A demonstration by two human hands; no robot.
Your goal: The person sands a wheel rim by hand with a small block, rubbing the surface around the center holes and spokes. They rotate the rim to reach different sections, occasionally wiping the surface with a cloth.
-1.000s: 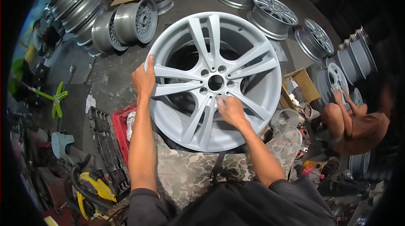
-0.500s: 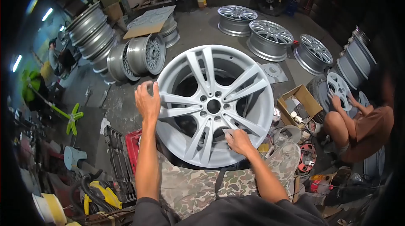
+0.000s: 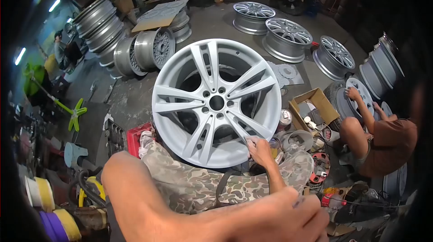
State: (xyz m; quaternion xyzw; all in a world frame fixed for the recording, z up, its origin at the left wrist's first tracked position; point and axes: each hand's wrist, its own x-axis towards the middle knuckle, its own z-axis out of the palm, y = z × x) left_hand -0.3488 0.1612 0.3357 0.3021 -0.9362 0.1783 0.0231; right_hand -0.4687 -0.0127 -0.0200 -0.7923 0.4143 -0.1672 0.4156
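Concrete workshop floor, loose rims well beyond the fingers. I find the grey wheel propped against the lap, its lower spoke under the right hand, fingers closed on a pale pad. The left hand is raised; grip indeterminable. Recommend flat, even strokes, wheel steadied.

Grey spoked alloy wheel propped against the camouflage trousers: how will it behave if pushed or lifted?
Probably heavy and rigid: the grey spoked alloy wheel has thick metal spokes. Standing tilted on its rim with only the right hand on it, it may roll or tip if pushed. Its matt coating likely grips well.
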